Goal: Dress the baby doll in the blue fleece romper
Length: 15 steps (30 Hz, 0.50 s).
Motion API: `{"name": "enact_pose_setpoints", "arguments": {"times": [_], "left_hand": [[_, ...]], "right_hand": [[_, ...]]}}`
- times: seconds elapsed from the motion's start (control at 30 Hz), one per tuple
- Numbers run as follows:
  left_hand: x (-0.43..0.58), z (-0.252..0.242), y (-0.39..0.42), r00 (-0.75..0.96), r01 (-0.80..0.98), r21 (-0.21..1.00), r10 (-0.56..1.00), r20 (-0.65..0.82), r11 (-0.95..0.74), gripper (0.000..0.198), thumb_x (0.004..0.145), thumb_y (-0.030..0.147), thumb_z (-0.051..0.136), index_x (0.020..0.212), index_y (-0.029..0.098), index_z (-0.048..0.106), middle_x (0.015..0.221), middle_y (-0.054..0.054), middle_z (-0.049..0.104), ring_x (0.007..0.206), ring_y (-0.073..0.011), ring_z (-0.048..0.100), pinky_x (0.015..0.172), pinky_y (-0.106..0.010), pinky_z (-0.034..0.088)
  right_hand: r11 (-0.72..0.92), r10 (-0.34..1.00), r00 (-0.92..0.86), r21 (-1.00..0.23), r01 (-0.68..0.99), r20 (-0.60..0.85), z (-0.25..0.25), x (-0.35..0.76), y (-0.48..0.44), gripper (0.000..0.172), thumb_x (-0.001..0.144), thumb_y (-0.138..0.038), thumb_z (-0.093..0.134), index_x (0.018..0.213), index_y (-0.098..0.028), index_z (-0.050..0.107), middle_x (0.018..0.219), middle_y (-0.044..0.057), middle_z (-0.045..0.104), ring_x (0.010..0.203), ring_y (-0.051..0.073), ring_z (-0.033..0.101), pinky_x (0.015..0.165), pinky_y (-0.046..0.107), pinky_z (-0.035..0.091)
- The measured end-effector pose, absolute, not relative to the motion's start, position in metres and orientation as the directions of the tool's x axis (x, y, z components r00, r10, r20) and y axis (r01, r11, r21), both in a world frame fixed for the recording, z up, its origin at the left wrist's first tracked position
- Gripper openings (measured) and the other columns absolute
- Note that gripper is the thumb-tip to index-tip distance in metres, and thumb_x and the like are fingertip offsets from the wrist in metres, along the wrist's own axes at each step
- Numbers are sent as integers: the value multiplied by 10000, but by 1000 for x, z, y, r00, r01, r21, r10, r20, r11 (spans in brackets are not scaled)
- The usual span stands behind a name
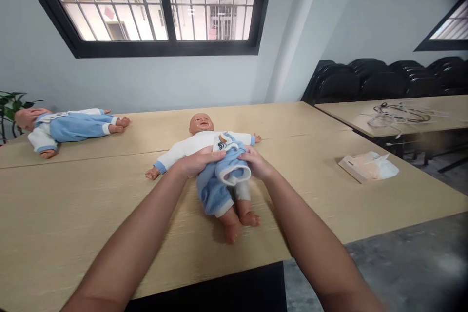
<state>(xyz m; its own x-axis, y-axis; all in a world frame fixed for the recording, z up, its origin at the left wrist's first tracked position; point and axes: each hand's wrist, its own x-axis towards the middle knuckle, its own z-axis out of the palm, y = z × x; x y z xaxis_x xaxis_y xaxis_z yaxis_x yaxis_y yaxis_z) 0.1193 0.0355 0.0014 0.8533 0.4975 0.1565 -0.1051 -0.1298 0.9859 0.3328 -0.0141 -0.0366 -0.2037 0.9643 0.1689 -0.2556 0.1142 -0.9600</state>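
Note:
On its back on the table [109,204] lies a baby doll [201,123], head toward the window and bare feet toward me. It wears a white long-sleeved top with blue cuffs. Blue overalls [236,158] with white trim are bunched over its middle. One blue leg of the overalls covers a doll leg, while the other doll leg shows white cloth above the foot. My left hand [201,161] grips the overalls on the left side. Opposite it, my right hand [256,162] pinches their right side. A white-trimmed opening faces me between both hands.
A second doll [78,126] in similar clothes lies at the far left, near a plant [14,107]. An opened pack of tissues [369,165] rests on the right. Tangled cables [400,113] lie on another table, before stacked black chairs [380,80].

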Motion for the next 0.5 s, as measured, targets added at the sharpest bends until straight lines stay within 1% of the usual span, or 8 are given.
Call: {"name": "enact_pose_setpoints", "arguments": {"times": [0.07, 0.17, 0.23, 0.3, 0.33, 0.4, 0.43, 0.5], "left_hand": [[119, 12, 29, 885, -28, 962, 440, 150, -272, 699, 822, 638, 763, 1361, 207, 652, 1348, -110, 710, 1282, -326, 636, 1122, -451, 488], [115, 27, 25, 889, 128, 852, 439, 127, -507, 730, 766, 515, 855, 1412, 270, 618, 1389, -50, 687, 1261, -292, 640, 1100, -410, 492], [112, 33, 26, 878, 241, 792, 473, 68, -561, 598, 798, 484, 821, 1330, 255, 671, 1268, -37, 738, 1130, -276, 689, 995, -383, 535], [107, 35, 30, 871, 332, 757, 491, -16, -563, 410, 849, 491, 753, 1151, 214, 739, 1081, -31, 775, 984, -261, 712, 882, -362, 555], [104, 34, 33, 869, 356, 752, 492, -48, -555, 371, 865, 506, 729, 1072, 199, 752, 1014, -31, 777, 942, -256, 712, 852, -356, 556], [100, 33, 40, 869, 343, 770, 493, -43, -537, 389, 878, 543, 712, 1026, 186, 750, 1002, -38, 777, 956, -255, 711, 867, -353, 556], [98, 32, 44, 866, 313, 788, 500, -8, -530, 414, 875, 551, 721, 1067, 186, 744, 1054, -44, 778, 999, -257, 709, 903, -356, 552], [95, 30, 50, 847, 221, 830, 523, 98, -513, 492, 863, 533, 752, 1213, 191, 702, 1196, -61, 759, 1104, -260, 696, 980, -366, 539]], "right_hand": [[120, 967, -197, -972, -200, 160, -37, 337, -12, 296, 685, -352, 810, 913, -179, 738, 907, 35, 754, 850, 212, 673, 848, 329, 532], [128, 974, -179, -989, -70, 138, -33, 343, -11, 307, 742, -349, 775, 994, -175, 760, 1042, 64, 777, 986, 254, 693, 966, 394, 525], [150, 976, -166, -988, 41, 141, -27, 348, -14, 328, 791, -378, 759, 1050, -178, 756, 1116, 73, 771, 1059, 268, 684, 1025, 425, 508], [163, 973, -191, -970, 181, 128, -18, 354, -21, 373, 842, -444, 749, 1111, -187, 737, 1194, 81, 748, 1136, 275, 660, 1072, 440, 490], [156, 974, -202, -952, 262, 104, -14, 359, -26, 406, 868, -488, 735, 1148, -194, 720, 1235, 87, 730, 1171, 278, 645, 1079, 439, 491], [93, 986, -162, -904, 417, 27, -8, 369, -37, 465, 912, -575, 691, 1204, -213, 685, 1275, 100, 701, 1178, 274, 639, 1021, 410, 529], [37, 992, -126, -878, 478, -27, -7, 374, -42, 489, 918, -606, 679, 1216, -218, 674, 1256, 108, 703, 1131, 268, 657, 952, 384, 558], [-84, 979, -112, -832, 548, -173, -7, 378, -49, 535, 895, -629, 709, 1227, -212, 667, 1140, 117, 733, 939, 245, 700, 775, 339, 582]]}}
